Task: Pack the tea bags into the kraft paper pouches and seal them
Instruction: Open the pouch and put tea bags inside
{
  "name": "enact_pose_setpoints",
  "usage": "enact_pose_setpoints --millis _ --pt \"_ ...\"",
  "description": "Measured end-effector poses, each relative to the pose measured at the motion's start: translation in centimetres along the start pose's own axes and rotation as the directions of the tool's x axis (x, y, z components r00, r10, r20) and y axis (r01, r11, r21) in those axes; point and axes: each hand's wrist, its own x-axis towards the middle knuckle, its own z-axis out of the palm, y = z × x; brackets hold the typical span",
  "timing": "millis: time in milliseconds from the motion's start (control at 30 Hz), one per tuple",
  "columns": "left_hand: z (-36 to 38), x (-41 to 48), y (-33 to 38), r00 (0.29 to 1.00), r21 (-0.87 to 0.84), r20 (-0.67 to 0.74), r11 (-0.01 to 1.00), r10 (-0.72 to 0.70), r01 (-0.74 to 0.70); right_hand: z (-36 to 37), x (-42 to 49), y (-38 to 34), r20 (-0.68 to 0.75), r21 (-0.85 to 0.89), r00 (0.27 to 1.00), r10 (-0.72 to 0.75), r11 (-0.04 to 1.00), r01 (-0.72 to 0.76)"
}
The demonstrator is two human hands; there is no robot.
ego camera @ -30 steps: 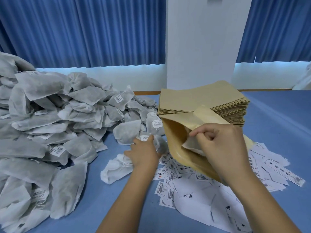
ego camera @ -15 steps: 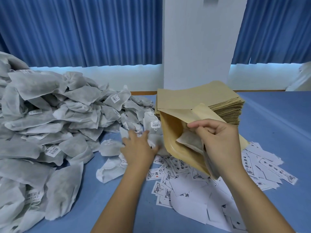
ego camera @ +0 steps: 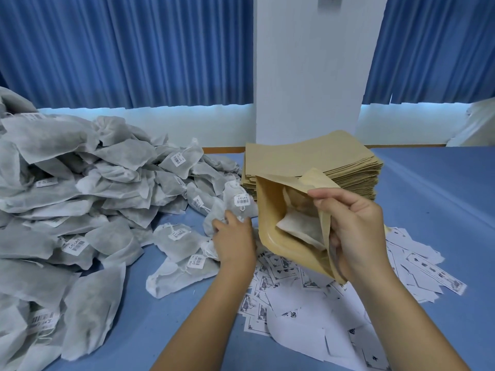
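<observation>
From my seat I saw the right hand (ego camera: 356, 234) gripping the open pouch (ego camera: 270, 210) by its near wall, tilted above the labels (ego camera: 294, 303), in front of the stack (ego camera: 308, 159). One tea bag (ego camera: 300, 228) lay inside the pouch. The left hand (ego camera: 233, 242) had its fingers curled on a loose bag (ego camera: 213, 212) at the edge of the pile (ego camera: 80, 183) on the table (ego camera: 428, 183), just left of the pouch

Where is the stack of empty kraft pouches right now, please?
In the head view, the stack sits right of centre on the blue table, just behind the open pouch in the right hand, before the white pillar.
</observation>
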Motion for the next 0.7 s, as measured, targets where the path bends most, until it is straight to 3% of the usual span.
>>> enact_pose_setpoints --millis 67,133,200,267,300,367,400,467,500,567,600,700 --pt "-0.6 -0.1 -0.6 0.999 -0.074 -0.054 0.997 -0.004 0.0 -0.2 0.1 -0.1 0.004 0.042 0.999 0.054 0.998 -0.054" --pt "-1.7 -0.1 -1.8 0.97 -0.292 -0.232 0.956 -0.067 -0.004 -0.4 0.3 -0.1 0.012 0.052 0.997 0.077 0.996 -0.078" --pt "-3.8 -0.3 -3.3 0.863 -0.595 -0.461 0.793 -0.205 -0.129 -0.5 0.3 -0.1 0.017 0.053 0.997 0.076 0.996 -0.077" --pt "-6.3 -0.7 -4.4 0.748 -0.803 -0.561 0.45 -0.354 -0.39 -0.4 0.4 0.1 0.02 0.026 0.999 0.045 0.999 -0.045" --pt "-7.3 -0.9 -4.8 0.744 -0.837 -0.547 0.256 -0.384 -0.483 -0.3 0.3 0.3 0.024 0.004 0.999 0.023 1.0 -0.023" --pt "-8.6 -1.2 -5.2 0.821 -0.859 -0.457 -0.069 -0.342 -0.507 0.1 0.2 0.5 0.057 -0.052 0.998 -0.007 0.999 0.01" --pt "-8.7 -1.3 -5.4 0.883 -0.863 -0.376 -0.239 -0.282 -0.444 0.3 0.1 0.6 0.082 -0.086 0.997 -0.011 0.996 0.018" --pt "-8.9 -1.7 -5.6 0.985 -0.804 -0.163 -0.571 -0.058 -0.166 0.5 0.0 0.8 0.119 -0.133 0.993 -0.02 0.99 0.036" --pt "-9.1 -2.1 -5.7 0.991 -0.767 -0.114 -0.64 0.066 -0.046 0.5 0.1 0.8 0.129 -0.142 0.991 -0.03 0.989 0.049" --pt "-9.5 -2.7 -6.2 0.978 -0.81 -0.108 -0.586 0.181 0.019 0.5 0.2 0.9 0.132 -0.138 0.99 -0.046 0.988 0.064" --pt "-9.8 -2.7 -6.4 0.969 -0.867 -0.107 -0.498 0.223 0.019 0.4 0.3 0.8 0.13 -0.127 0.99 -0.045 0.99 0.062" --pt "-9.9 -2.6 -6.2 0.812 -0.981 -0.156 0.01 0.563 -0.195 0.3 0.4 0.9 0.139 -0.112 0.99 -0.033 0.993 0.049"
